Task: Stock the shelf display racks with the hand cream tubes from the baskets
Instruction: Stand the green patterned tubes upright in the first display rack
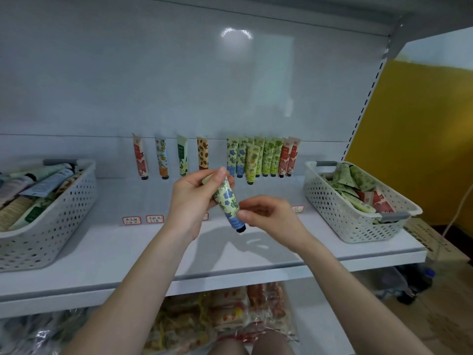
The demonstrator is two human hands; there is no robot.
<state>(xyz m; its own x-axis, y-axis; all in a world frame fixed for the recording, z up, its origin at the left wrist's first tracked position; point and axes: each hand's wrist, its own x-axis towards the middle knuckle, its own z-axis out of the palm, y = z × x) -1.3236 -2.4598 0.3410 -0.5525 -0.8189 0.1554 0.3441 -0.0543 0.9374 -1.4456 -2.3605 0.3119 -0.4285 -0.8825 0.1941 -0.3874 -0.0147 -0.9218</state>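
Baskets of white perforated plastic sit at both ends of the smooth white shelf (179,257): the left basket (64,226) and the right basket (340,213), each with tubes inside. Between them, above the shelf, is a soft hand cream tube (227,201), tilted, printed with blue flowers. The left hand (194,198) grips its upper end; the right hand (266,213) pinches it near the round black cap (241,229). A row of tubes (261,157) stands cap-down along the back panel (179,85).

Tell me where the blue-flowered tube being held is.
Head view, centre: the blue-flowered tube is held cap-down over the shelf, left hand gripping its top, right hand pinching near its cap, in front of the racked tubes.
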